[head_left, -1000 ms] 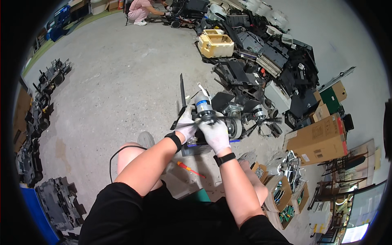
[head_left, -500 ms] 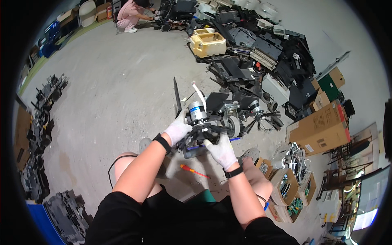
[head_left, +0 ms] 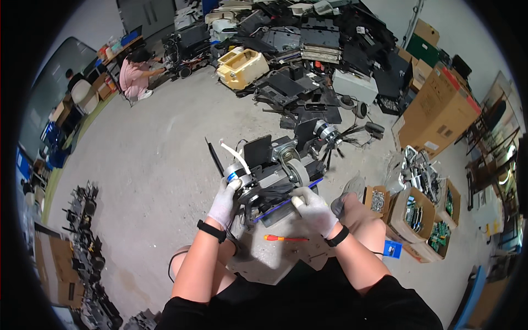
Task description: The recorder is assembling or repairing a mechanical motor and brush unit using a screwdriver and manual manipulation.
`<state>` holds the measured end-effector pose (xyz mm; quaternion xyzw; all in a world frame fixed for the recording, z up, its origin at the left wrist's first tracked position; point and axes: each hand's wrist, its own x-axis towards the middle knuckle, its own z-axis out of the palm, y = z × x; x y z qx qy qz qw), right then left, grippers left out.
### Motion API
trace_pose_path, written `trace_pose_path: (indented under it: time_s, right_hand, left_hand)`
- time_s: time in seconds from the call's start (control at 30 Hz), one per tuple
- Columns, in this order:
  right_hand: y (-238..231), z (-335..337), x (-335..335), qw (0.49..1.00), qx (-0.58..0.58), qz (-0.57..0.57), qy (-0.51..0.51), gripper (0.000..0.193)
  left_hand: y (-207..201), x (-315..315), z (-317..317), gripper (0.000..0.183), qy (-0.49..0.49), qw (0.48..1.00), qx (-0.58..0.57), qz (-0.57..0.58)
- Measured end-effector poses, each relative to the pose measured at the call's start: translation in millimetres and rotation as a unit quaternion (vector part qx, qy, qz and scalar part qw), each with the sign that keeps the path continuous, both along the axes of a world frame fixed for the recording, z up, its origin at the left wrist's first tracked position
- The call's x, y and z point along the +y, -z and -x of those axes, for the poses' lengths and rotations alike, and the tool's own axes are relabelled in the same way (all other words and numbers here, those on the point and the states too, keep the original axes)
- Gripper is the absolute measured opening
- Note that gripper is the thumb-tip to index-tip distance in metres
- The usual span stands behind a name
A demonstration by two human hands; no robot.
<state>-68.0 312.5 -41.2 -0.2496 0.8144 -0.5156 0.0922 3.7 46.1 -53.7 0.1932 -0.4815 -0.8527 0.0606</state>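
On the floor before me lies a partly dismantled black wheeled machine (head_left: pixel 269 180), with a caster wheel (head_left: pixel 297 172) and a blue-edged strip (head_left: pixel 267 213). At its left side my left hand (head_left: pixel 222 204), in a white glove, is closed around a silver cylindrical motor (head_left: pixel 235 171). Dark bristles (head_left: pixel 269 192), blurred, spread from below this motor toward my other hand. My right hand (head_left: pixel 315 211), also gloved, has its fingers curled at the machine's near right edge; what they grip is hidden. A second motor (head_left: pixel 325 131) with black bristles stands at the far right end.
A red and yellow screwdriver (head_left: pixel 285 238) lies between my feet. Cardboard boxes of circuit boards (head_left: pixel 413 214) stand to the right. Beyond the machine rises a heap of dark plastic parts (head_left: pixel 308 41). A person in pink (head_left: pixel 133 77) crouches far left; black parts (head_left: pixel 88 242) line the left floor.
The view has swung, showing more of the far room. The motor in my left hand now tilts left, and my right hand sits farther from my left, at the machine's near right edge.
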Motion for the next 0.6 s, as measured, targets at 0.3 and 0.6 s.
trace_pose_path:
  time_s: [0.3, 0.6]
  right_hand:
    - [-16.4, 22.3, -16.3, 0.771, -0.254, 0.582, -0.042, 0.002]
    - [8.9, 49.6, -76.2, 0.562, -0.43, 0.706, 0.03, 0.014]
  left_hand:
    - [8.8, -5.4, 1.0, 0.054, 0.016, 0.999, 0.003, 0.036]
    - [9.6, 3.5, 4.2, 0.056, -0.085, 0.992, -0.013, -0.094]
